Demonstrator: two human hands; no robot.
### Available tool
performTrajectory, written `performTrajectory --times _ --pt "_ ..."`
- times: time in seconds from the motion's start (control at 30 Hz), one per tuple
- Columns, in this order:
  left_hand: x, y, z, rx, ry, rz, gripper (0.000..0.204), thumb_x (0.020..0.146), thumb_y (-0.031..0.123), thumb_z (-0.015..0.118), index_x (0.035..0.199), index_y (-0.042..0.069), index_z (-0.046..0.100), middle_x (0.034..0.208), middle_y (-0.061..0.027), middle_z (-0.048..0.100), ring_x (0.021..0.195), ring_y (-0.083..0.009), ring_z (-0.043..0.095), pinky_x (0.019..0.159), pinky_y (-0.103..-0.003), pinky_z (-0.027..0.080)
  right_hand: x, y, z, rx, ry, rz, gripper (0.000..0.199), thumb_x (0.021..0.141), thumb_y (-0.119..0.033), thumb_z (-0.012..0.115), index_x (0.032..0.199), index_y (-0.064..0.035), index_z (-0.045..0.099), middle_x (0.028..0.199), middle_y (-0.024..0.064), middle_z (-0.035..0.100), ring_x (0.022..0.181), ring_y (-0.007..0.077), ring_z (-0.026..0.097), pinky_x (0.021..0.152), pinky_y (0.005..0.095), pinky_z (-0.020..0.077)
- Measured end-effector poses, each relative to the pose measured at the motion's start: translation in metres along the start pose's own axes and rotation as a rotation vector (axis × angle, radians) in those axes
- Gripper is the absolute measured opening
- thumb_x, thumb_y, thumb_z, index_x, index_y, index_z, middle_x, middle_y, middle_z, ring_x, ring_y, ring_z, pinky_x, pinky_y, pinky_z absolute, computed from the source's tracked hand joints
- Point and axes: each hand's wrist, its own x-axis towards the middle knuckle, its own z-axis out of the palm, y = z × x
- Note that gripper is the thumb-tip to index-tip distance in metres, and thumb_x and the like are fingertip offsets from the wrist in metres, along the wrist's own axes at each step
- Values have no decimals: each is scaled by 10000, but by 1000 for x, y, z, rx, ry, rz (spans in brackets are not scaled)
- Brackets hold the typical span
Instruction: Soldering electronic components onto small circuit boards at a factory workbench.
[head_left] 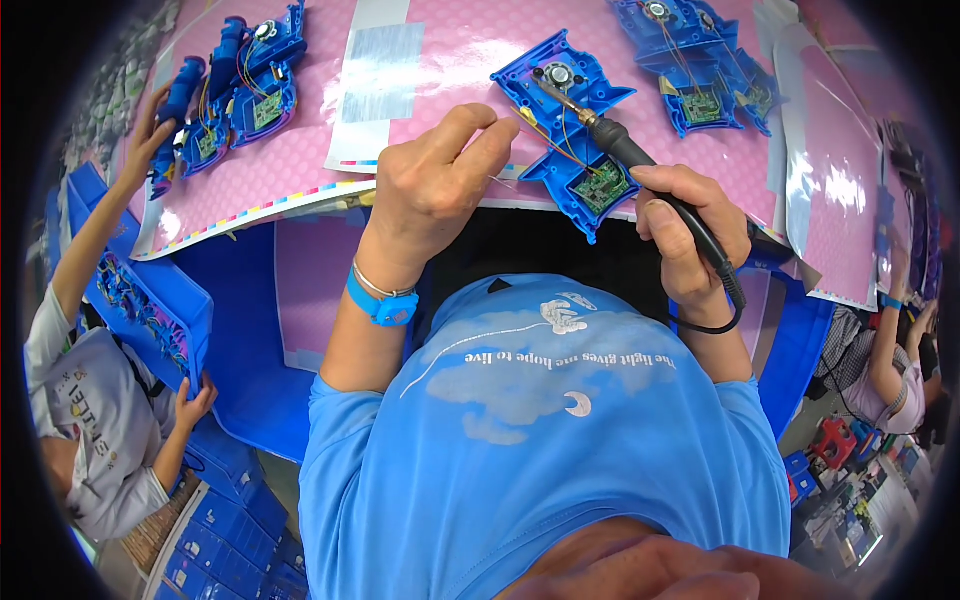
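The right hand (pixel 690 235) grip is closed tight around a soldering iron (pixel 625 150), the left hand (pixel 435 180) pinches thin wire (pixel 503 181), above the pink tabletop (pixel 450 50).

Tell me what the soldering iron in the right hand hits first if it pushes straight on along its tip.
Most likely the blue plastic housing near its round speaker; the soldering iron in the right hand already points there, though height is unclear.

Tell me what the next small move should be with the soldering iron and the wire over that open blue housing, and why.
Probably lower the thin solder wire pinched in the left hand toward the iron's tip. The right hand holds the soldering iron with its tip already near the round speaker in the blue housing, while the wire's end hangs short of that spot.
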Motion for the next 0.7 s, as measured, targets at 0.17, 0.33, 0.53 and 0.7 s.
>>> performTrajectory --times 0.17,0.33,0.53,0.7 --pt "8 -7 10 -10 62 96 223 781 7 757 996 38 707 943 -53 701 697 -174 692 534 -276 542 2 -1 -1 -6 2 -9 272 922 -42 595 1148 97 656 764 104 638 620 124 569 566 253 446" --pt "13 -7 14 -32 17 48 198 763 -7 800 927 24 692 969 -64 744 712 -188 718 556 -260 552 1 -1 1 -5 48 73 217 850 -52 687 1044 36 726 852 132 739 617 172 651 565 289 489" --pt "13 -7 14 -35 -21 24 196 769 1 800 924 26 682 995 -69 743 722 -197 725 562 -265 558 0 1 3 6 60 93 218 843 -55 690 1040 27 733 859 131 743 616 167 648 563 288 486" --pt "13 -7 15 -30 -4 24 149 769 -25 726 887 33 656 941 -66 713 709 -198 712 536 -292 542 1 4 0 -17 -30 40 276 931 -73 617 1148 88 672 774 89 645 627 118 583 564 250 461"
